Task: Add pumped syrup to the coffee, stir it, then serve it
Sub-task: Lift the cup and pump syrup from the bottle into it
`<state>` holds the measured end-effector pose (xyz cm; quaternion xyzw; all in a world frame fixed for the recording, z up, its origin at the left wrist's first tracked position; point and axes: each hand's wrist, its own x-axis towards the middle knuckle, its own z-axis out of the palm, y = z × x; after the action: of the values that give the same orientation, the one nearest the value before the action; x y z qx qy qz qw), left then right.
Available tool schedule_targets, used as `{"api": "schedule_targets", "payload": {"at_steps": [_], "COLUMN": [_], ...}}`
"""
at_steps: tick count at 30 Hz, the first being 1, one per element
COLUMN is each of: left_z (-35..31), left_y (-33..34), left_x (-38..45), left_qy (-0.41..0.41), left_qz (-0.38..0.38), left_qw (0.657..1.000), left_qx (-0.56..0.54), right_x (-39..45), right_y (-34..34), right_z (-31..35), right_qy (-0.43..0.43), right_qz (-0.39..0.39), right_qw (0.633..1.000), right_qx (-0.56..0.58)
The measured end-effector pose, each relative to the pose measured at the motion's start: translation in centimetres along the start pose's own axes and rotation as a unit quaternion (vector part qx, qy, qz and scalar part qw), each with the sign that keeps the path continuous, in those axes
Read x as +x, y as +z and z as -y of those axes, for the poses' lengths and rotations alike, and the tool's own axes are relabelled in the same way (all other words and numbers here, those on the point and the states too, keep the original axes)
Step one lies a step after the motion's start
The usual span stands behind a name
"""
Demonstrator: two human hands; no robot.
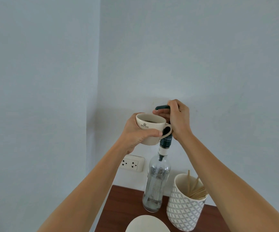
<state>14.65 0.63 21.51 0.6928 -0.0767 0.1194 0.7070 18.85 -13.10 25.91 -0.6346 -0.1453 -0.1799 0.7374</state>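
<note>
Pale blue walls meet in a corner above a dark wood table (118, 206). At left, the left hand (135, 131) wraps around a cream mug (150, 129) of dark coffee, holding it raised under the spout. Right of it, the right hand (177, 118) is closed over the dark pump (162, 107) on a clear, nearly empty syrup bottle (157, 180). Farther right, a patterned cup (183, 210) holds wooden stirrers (197, 190). A white saucer (147, 225) sits near. Pumping seems underway; stirring and serving remain.
</note>
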Motion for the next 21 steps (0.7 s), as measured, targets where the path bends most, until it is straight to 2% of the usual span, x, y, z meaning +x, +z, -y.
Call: {"api": "schedule_targets", "payload": {"at_steps": [6, 8, 10, 12, 15, 18, 21], "left_z": [-0.5, -0.6, -0.5, -0.2, 1.0, 2.5, 3.4], "left_y": [-0.1, -0.1, -0.1, -0.2, -0.3, -0.2, -0.1], "left_x": [-0.2, -0.7, -1.1, -1.6, -3.7, -5.7, -6.5], "left_qy": [0.013, 0.016, 0.022, 0.028, 0.034, 0.038, 0.055], "left_qz": [-0.001, -0.01, -0.014, -0.015, -0.004, 0.014, 0.02], "left_qw": [1.0, 1.0, 1.0, 1.0, 0.999, 0.999, 0.998], "left_qx": [-0.005, -0.003, 0.0, -0.001, 0.007, 0.01, 0.013], "right_x": [-0.3, -1.5, -3.4, -5.7, -9.5, -12.1, -12.5], "right_y": [-0.4, -0.7, -1.2, -1.7, -2.4, -3.1, -3.6], "right_z": [1.0, 0.9, 0.7, 0.3, -1.4, -3.4, -4.0], "right_qy": [0.014, 0.006, -0.042, -0.075, -0.048, 0.001, 0.02], "right_qz": [-0.012, -0.055, -0.111, -0.133, -0.085, -0.028, -0.012], "right_qw": [0.998, 0.994, 0.982, 0.971, 0.973, 0.986, 0.992], "right_qx": [-0.057, -0.092, -0.15, -0.186, -0.21, -0.165, -0.125]}}
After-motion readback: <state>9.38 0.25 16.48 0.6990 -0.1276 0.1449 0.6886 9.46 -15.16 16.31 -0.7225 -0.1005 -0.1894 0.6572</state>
